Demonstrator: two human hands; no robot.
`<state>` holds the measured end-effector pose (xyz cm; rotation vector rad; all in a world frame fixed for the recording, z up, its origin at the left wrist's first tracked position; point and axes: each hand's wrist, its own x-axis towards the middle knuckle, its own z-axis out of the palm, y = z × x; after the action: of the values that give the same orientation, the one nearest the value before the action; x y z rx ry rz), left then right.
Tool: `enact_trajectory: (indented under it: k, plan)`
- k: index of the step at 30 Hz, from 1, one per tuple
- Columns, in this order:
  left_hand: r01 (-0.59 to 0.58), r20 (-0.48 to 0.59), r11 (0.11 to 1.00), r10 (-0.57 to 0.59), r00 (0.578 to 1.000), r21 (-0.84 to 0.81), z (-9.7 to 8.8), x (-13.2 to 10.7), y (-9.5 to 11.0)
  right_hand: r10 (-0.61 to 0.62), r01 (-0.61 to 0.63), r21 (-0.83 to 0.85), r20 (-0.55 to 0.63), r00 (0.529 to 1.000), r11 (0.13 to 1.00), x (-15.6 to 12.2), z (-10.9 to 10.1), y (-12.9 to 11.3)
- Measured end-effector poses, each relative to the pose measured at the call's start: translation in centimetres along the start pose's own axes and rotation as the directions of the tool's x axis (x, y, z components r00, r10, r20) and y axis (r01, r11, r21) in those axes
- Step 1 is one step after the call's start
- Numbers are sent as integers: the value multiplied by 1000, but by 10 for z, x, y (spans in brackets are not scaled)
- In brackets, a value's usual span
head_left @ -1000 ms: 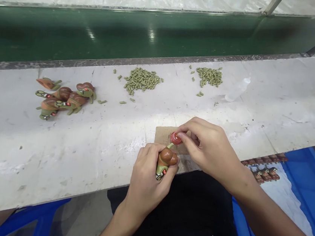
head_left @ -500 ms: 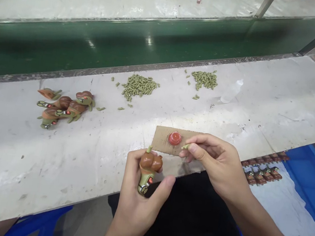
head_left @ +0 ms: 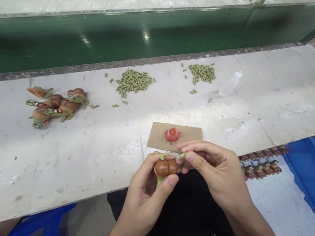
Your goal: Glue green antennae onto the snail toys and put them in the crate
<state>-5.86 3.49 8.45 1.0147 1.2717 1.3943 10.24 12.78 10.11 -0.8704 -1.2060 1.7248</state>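
Note:
My left hand [head_left: 146, 192] grips a small brown and green toy figure [head_left: 165, 168] at the near edge of the white bench, with a green peg sticking up from its top. My right hand [head_left: 214, 170] pinches a small green peg [head_left: 182, 155] between thumb and forefinger, its tip right beside the figure's head. Just beyond both hands lies a brown cardboard piece [head_left: 189, 134] with a small red cap [head_left: 172, 134] on it.
Two heaps of green pegs [head_left: 133, 81] [head_left: 202, 72] lie near the bench's far edge. A cluster of finished figures [head_left: 55, 106] sits at the left. A green conveyor belt [head_left: 126, 38] runs behind. A blue bin [head_left: 305, 169] with rows of figures [head_left: 260, 165] stands at my right.
Both hands drew back from the red cap on the cardboard toward me. The left hand turned the figure, and the right hand brought its peg up against it.

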Motion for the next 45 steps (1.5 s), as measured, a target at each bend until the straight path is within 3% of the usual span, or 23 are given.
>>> enact_trajectory:
  k: [18,23,31,39,43,45]
  plan:
    - [19,40,1000,-20,999,10,1,-1,-5,0,0,-22,-17,1000,1000,-3,-3,4]
    - [-18,36,996,15,999,84,1,-1,-7,-27,26,-98,-13,1000,995,-4,-3,5]
    - [-221,68,932,211,975,287,-2,-1,-14,-174,188,-367,71,982,911,-12,-4,0]
    - [-423,208,861,376,903,283,-3,-1,-16,-324,333,-439,96,941,835,-32,-8,0]
    - [-520,275,807,452,849,280,0,0,-17,-337,329,-470,70,939,819,-43,-15,0]
    - [-498,301,832,424,854,245,5,-5,-18,-317,306,-491,63,946,816,-52,-21,-2]
